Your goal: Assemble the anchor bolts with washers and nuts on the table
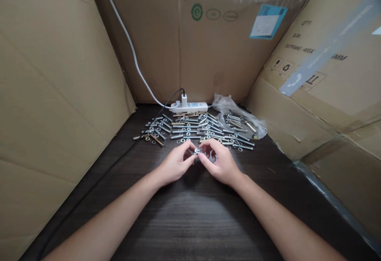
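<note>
Just in front of the rows of bolts, both my hands meet over the dark table. Between their fingertips is a small silver nut (197, 151), with what looks like a washer or bolt end against it; fingers hide part of it. My left hand (178, 161) pinches it from the left with thumb and index finger. From the right, my right hand (219, 161) is closed on it, its thumb tip against the metal and the other fingers curled. Behind the hands lie many silver and brass-coloured bolts (186, 131), with loose washers (240, 149) and nuts among them.
A white power strip (193, 107) with a plugged-in charger (183, 100) stands behind the bolts. A black cable (116, 161) crosses the table on the left. A clear plastic bag (258, 128) holds more bolts at the right. Cardboard walls (154, 46) surround the table (190, 225).
</note>
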Demonstrator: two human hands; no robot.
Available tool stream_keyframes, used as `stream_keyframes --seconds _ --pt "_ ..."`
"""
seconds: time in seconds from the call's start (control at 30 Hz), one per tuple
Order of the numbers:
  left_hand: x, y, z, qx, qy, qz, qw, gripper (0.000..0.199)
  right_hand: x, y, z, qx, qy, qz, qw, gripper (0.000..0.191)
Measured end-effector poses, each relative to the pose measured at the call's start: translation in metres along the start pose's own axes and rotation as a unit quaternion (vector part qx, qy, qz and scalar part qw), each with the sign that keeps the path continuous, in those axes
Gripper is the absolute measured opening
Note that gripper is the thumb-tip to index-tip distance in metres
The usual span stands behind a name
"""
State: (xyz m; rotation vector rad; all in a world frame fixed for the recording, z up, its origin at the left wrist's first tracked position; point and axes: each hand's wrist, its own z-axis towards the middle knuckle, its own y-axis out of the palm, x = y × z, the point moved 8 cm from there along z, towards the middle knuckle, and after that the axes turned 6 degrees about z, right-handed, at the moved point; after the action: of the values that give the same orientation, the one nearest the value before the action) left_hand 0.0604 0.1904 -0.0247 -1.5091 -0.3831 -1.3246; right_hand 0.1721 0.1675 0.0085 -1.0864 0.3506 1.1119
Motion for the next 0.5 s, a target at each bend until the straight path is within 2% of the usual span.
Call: stream_keyframes --seconds 0.13,0.33,0.5 --pt "0.0004 0.0011 -0.0002 -0.005 0.006 -0.006 1.0 0.01 -0.0013 0.0027 0.0005 -0.018 -0.013 -0.006 1.0 0.023" --pt "-0.0024 -0.001 -0.0007 0.012 0.0 0.015 1.0 0.009 -0.0017 0.0005 0.0011 -0.004 -0.011 -0.015 1.0 0.006" --pt "-0.0014 -0.0002 -0.0005 0.004 0.003 0.018 1.0 0.01 -0.0008 0.0007 0.0012 -0.001 -0.005 -0.006 1.0 0.007"
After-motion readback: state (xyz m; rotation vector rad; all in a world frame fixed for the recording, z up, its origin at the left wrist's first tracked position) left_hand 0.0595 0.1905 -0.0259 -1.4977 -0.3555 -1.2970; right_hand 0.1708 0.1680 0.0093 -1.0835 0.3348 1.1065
